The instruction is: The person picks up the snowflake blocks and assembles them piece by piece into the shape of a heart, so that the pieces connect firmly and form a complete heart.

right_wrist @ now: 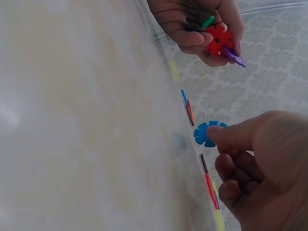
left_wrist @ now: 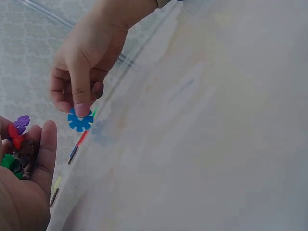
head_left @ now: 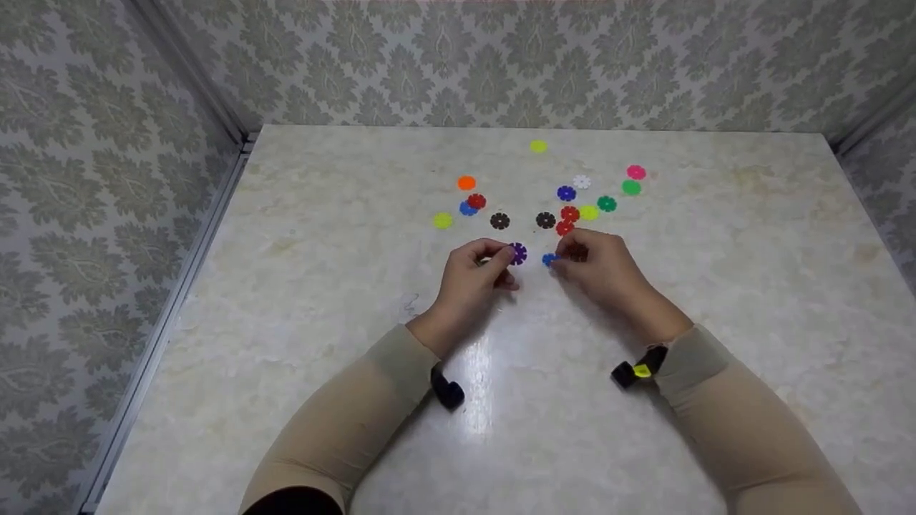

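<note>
My left hand (head_left: 469, 279) holds a small chain of joined notched plastic discs above the table. In the right wrist view, the chain shows a purple disc (right_wrist: 236, 57), a red disc (right_wrist: 220, 41) and the edge of a green disc (right_wrist: 208, 21). A dark brown disc (left_wrist: 25, 154) also sits among the fingers in the left wrist view. Facing it, my right hand (head_left: 605, 268) pinches a blue disc (head_left: 549, 260) between thumb and fingers. A small gap separates the blue disc from the purple one. Fingers partly cover the chain.
Loose discs lie beyond the hands on the pale table (head_left: 322, 250): orange (head_left: 466, 183), black (head_left: 499, 221), white (head_left: 582, 182), pink (head_left: 636, 172) and several others. A red disc (head_left: 564, 227) lies close to the right hand. Patterned wallpaper (head_left: 444, 64) borders the table's far edge.
</note>
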Tool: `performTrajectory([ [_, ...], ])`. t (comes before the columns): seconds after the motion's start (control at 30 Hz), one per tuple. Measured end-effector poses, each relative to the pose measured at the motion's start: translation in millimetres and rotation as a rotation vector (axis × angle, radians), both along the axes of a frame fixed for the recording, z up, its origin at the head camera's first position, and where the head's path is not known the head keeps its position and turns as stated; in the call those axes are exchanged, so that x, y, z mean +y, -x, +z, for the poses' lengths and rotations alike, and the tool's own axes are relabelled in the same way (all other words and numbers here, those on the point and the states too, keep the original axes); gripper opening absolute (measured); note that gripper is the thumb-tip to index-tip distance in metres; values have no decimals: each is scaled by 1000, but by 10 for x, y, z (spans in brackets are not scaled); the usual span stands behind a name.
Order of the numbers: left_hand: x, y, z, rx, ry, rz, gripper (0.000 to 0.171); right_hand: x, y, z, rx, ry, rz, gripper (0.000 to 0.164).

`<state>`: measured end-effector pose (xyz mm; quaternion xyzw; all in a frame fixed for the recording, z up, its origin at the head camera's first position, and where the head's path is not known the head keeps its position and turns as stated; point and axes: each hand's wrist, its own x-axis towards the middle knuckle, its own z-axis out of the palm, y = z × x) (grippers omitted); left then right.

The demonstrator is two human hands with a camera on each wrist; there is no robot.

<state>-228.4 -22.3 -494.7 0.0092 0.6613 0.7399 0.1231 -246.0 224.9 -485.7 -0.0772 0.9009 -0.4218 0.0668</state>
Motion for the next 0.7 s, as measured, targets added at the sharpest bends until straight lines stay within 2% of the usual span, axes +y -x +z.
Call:
performTrajectory([
  [0.23,-2,-8,-8,5,2,16,14,-90,-111,43,84,173,28,11],
  [0.4,4,-11,-1,15,-8,29,14,-144,-170,50,142,255,64,10],
  [0.57,5,-20,6,27,-48,38,13,-189,-199,50,177,274,91,9],
  [0.7,7,-23,8,18,-47,36,14,-221,-215,43,227,271,108,9],
])
